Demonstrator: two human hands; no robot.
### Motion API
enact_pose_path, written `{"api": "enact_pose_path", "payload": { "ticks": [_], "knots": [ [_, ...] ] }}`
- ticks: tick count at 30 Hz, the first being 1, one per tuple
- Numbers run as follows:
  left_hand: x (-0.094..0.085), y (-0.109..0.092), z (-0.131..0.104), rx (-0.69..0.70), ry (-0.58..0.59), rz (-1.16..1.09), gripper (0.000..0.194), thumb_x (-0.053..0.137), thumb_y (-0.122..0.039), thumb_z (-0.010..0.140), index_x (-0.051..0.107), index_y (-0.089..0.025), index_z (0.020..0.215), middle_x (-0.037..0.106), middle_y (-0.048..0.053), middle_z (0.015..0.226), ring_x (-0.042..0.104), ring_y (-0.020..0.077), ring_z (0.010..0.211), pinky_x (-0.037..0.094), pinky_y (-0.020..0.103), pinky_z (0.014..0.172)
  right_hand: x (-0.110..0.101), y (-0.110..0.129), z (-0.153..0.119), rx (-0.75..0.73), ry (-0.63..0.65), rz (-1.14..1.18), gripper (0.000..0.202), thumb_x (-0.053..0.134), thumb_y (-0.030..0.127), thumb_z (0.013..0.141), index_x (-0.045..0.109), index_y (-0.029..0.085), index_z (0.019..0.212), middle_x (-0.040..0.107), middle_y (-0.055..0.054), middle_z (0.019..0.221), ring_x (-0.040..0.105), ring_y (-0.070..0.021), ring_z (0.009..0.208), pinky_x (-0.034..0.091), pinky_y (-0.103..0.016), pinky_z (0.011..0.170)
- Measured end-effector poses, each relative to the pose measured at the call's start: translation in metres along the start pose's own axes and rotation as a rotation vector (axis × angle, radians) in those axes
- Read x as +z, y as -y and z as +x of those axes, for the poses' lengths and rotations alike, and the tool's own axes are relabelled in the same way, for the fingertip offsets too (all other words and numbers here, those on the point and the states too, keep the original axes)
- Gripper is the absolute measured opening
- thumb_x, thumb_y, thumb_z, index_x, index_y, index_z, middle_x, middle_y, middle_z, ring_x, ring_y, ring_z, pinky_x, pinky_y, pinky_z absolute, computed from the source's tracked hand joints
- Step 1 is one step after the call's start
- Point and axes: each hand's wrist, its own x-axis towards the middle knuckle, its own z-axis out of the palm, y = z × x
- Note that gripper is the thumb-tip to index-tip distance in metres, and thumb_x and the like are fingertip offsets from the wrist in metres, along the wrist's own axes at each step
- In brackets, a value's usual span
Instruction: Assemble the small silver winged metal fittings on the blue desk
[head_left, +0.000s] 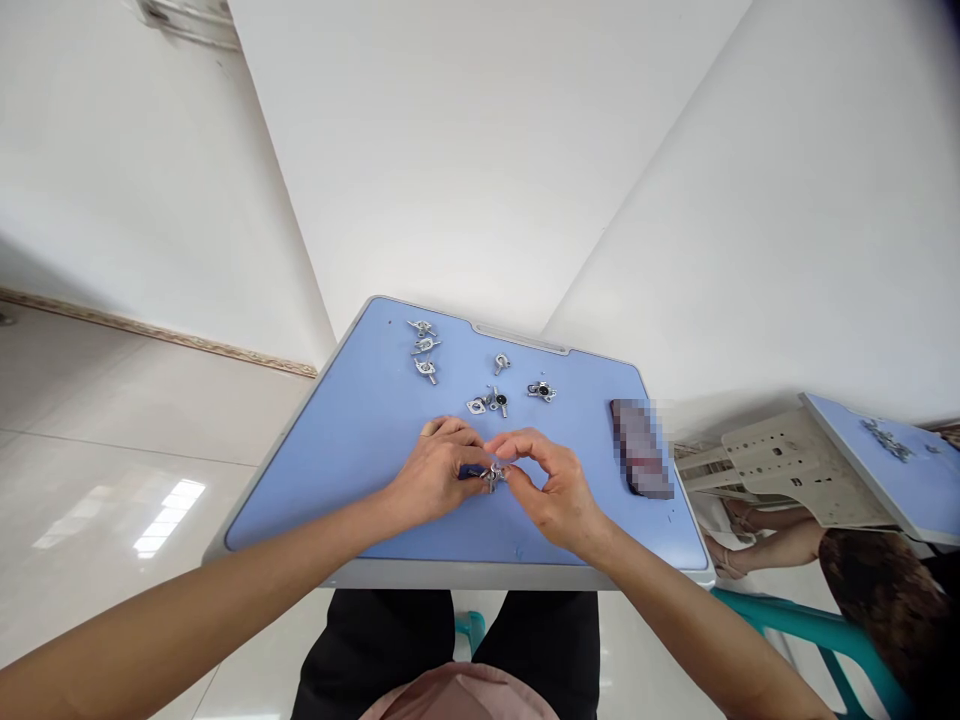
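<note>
Over the front middle of the blue desk (337, 450), my left hand (444, 468) is closed on a small silver metal part (493, 476). My right hand (551, 490) meets it from the other side, thumb and fingers pinched at the same part. Just beyond my hands lie a flat silver plate (476, 406) and a metal piece with a black round centre (499, 401). Another piece with a dark centre (541, 391) rests to their right, and a small silver fitting (502, 362) sits farther back.
Three silver fittings (425, 370) stand in a column at the desk's back left. A blurred dark phone-like object (643, 449) lies on the right side. Beyond is a second blue desk (900, 470) with metal parts, near a seated person's legs (780, 540). White walls rise behind.
</note>
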Motion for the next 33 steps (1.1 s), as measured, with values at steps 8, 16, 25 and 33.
{"api": "enact_pose_path", "payload": {
  "ticks": [8, 16, 25, 33],
  "knots": [
    [0.0011, 0.0014, -0.0003, 0.019, -0.012, 0.014, 0.009, 0.073, -0.021, 0.08, 0.074, -0.027, 0.087, 0.069, 0.0, 0.086, 0.054, 0.0228, 0.095, 0.035, 0.045, 0.096, -0.0019, -0.0026, 0.002, -0.168, -0.021, -0.124, 0.027, 0.047, 0.013, 0.095, 0.066, 0.027, 0.109, 0.073, -0.004, 0.1, 0.066, -0.0175, 0.093, 0.056, -0.036, 0.081],
    [0.0011, 0.0006, -0.0005, 0.013, -0.011, 0.03, 0.01, 0.074, -0.02, 0.079, 0.074, -0.027, 0.086, 0.069, 0.0, 0.09, 0.056, 0.0236, 0.097, 0.036, 0.045, 0.099, -0.0006, -0.0022, 0.0003, -0.15, -0.027, -0.134, 0.029, 0.049, 0.014, 0.095, 0.062, 0.029, 0.117, 0.073, -0.003, 0.1, 0.067, -0.0179, 0.094, 0.057, -0.036, 0.082],
    [0.0037, 0.0016, -0.002, 0.039, -0.038, 0.028, 0.012, 0.074, -0.016, 0.078, 0.072, -0.026, 0.086, 0.069, 0.0, 0.091, 0.056, 0.0232, 0.095, 0.037, 0.046, 0.098, 0.0001, -0.0025, -0.0011, -0.138, 0.042, -0.111, 0.032, 0.045, 0.016, 0.097, 0.057, 0.029, 0.123, 0.071, -0.004, 0.111, 0.067, -0.0168, 0.099, 0.057, -0.035, 0.088],
    [0.0049, 0.0026, -0.0023, 0.026, -0.043, 0.033, 0.014, 0.075, -0.015, 0.076, 0.072, -0.025, 0.087, 0.069, 0.001, 0.089, 0.055, 0.0237, 0.094, 0.036, 0.047, 0.098, -0.0026, -0.0021, -0.0001, -0.157, 0.154, -0.149, 0.047, 0.04, 0.012, 0.097, 0.041, 0.027, 0.141, 0.064, -0.008, 0.126, 0.062, -0.0192, 0.114, 0.053, -0.041, 0.096]
  ]
}}
